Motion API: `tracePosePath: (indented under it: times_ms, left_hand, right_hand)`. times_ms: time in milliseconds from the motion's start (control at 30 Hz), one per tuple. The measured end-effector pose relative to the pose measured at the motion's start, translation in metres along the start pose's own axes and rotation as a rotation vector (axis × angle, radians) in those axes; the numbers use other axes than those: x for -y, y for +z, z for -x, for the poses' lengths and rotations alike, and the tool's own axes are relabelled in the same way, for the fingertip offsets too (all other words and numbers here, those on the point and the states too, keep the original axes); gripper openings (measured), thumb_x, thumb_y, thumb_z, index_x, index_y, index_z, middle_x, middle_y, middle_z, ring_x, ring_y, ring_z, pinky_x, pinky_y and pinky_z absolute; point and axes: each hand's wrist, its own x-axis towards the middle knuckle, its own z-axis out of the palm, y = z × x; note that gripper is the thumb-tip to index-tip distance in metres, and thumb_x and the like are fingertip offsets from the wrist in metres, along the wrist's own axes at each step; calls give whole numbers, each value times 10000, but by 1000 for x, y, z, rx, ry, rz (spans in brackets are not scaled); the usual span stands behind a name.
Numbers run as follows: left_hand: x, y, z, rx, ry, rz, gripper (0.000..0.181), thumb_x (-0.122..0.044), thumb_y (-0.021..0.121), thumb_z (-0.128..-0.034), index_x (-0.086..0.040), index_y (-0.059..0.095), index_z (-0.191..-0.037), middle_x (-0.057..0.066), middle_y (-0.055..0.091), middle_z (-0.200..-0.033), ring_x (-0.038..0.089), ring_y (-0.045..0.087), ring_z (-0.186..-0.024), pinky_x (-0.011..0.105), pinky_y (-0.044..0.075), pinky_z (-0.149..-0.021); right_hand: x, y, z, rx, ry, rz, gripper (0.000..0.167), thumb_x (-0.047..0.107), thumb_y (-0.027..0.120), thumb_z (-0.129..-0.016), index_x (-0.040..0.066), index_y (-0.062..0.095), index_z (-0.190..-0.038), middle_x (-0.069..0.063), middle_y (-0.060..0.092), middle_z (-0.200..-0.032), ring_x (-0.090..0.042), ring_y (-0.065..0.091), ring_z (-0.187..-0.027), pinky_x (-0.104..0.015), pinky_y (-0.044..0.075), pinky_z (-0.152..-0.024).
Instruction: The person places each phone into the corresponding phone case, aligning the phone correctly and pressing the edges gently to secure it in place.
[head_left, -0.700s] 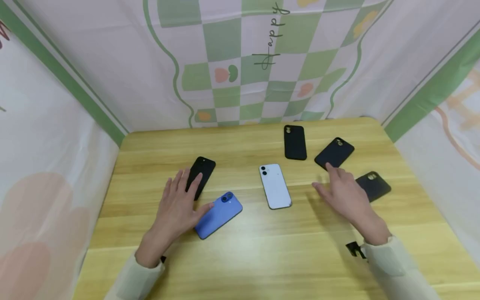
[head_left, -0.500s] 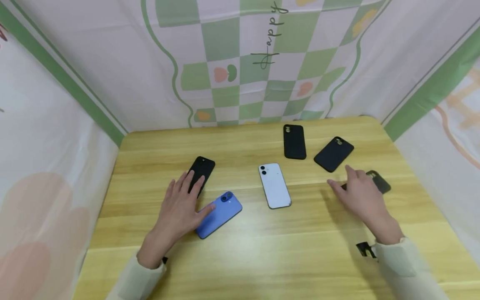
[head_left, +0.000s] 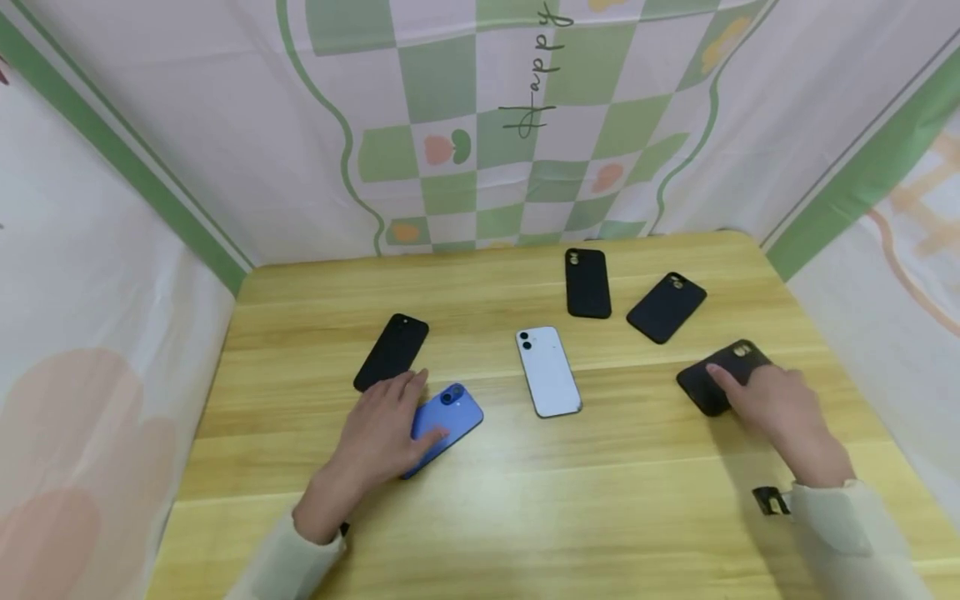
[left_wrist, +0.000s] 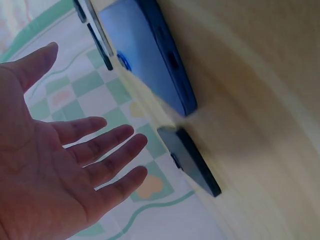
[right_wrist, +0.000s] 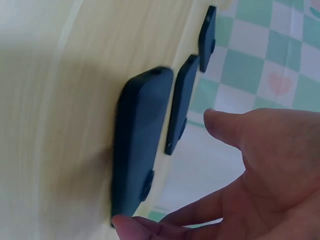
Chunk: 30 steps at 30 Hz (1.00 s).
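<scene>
A blue phone (head_left: pixel 457 412) lies camera side up, partly covered by my left hand (head_left: pixel 382 437). In the left wrist view that hand (left_wrist: pixel 65 150) has its fingers spread, apart from the blue phone (left_wrist: pixel 145 55). Beyond the fingertips is a black phone (head_left: pixel 392 352). My right hand (head_left: pixel 783 412) is over the nearest black phone case (head_left: pixel 712 387) on the right. The right wrist view shows a fingertip at the lower end of this case (right_wrist: pixel 140 135), while the thumb of my right hand (right_wrist: pixel 270 170) stands apart from it.
A white phone (head_left: pixel 549 372) lies mid-table. Two more black phone cases, one upright (head_left: pixel 588 283) and one slanted (head_left: pixel 667 307), lie toward the back right. Patterned cloth (head_left: pixel 517 183) hangs behind the wooden table (head_left: pixel 525 517), with more cloth at both sides.
My right hand has moved right and nearer, from the slanted case to the nearest one. My left hand has drifted right from the black phone to over the blue phone.
</scene>
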Motion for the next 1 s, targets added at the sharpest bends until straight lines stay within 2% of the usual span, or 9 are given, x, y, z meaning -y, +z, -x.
tracePosePath:
  times_ms: [33, 100, 267, 400, 467, 667, 800, 1000]
  left_hand:
    - [-1, 1, 0, 1, 5, 1, 905, -601, 718, -954, -12, 442, -1584, 223, 525, -1547, 436, 513, -1408, 584, 416, -1178]
    - [-4, 3, 1, -3, 10, 3, 898, -596, 721, -954, -4, 454, -1572, 218, 547, -1525, 430, 527, -1392, 580, 445, -1153]
    - [-8, 5, 0, 0, -8, -1, 891, -586, 733, -951, 1, 464, -1564, 218, 548, -1524, 426, 530, -1385, 588, 475, -1121]
    - [-9, 7, 0, 38, -16, -3, 923, -601, 728, -949, 30, 452, -1563, 243, 523, -1541, 438, 517, -1394, 596, 482, -1112]
    - [-10, 9, 0, 54, -18, -1, 946, -609, 735, -939, 50, 451, -1556, 254, 517, -1541, 444, 515, -1393, 600, 488, -1104]
    - [-11, 16, 0, 113, -44, 0, 1004, -621, 751, -921, 60, 409, -1575, 246, 498, -1555, 434, 495, -1412, 597, 479, -1113]
    - [-12, 22, -2, 133, -62, 11, 1026, -617, 765, -913, 72, 396, -1577, 250, 492, -1554, 428, 481, -1423, 586, 470, -1128]
    - [-14, 28, -3, 114, -58, -23, 1050, -608, 809, -880, 111, 419, -1539, 267, 501, -1500, 421, 488, -1388, 559, 502, -1098]
  right_hand:
    - [-2, 0, -1, 17, 5, -2, 922, 729, 318, -1057, -75, 657, -758, -470, 608, -918, -556, 624, -759, -574, 525, -606]
    - [-4, 0, -3, 45, 17, -3, 941, 741, 289, -1053, -73, 667, -770, -466, 619, -924, -555, 634, -760, -569, 528, -613]
    - [-9, 5, -10, 62, 34, 5, 1058, 759, 262, -1044, -220, 656, -969, -537, 575, -1057, -671, 606, -872, -615, 530, -653]
    - [-12, 8, -17, 78, 48, 5, 1100, 775, 263, -1034, -263, 626, -1053, -559, 542, -1120, -704, 578, -925, -643, 527, -686]
    - [-13, 9, -19, 83, 55, -3, 1101, 781, 263, -1030, -257, 631, -1047, -561, 537, -1128, -689, 586, -911, -633, 526, -678]
    - [-14, 9, -24, 73, 66, -9, 1050, 781, 273, -1028, -185, 667, -913, -520, 584, -1018, -514, 629, -756, -542, 523, -609]
    - [-14, 9, -27, 59, 68, 10, 1064, 795, 289, -1018, -189, 669, -881, -504, 594, -976, -553, 623, -775, -559, 525, -624]
    - [-17, 13, -32, 54, 78, 43, 1146, 814, 303, -1000, -288, 618, -990, -573, 529, -1103, -690, 573, -937, -629, 536, -698]
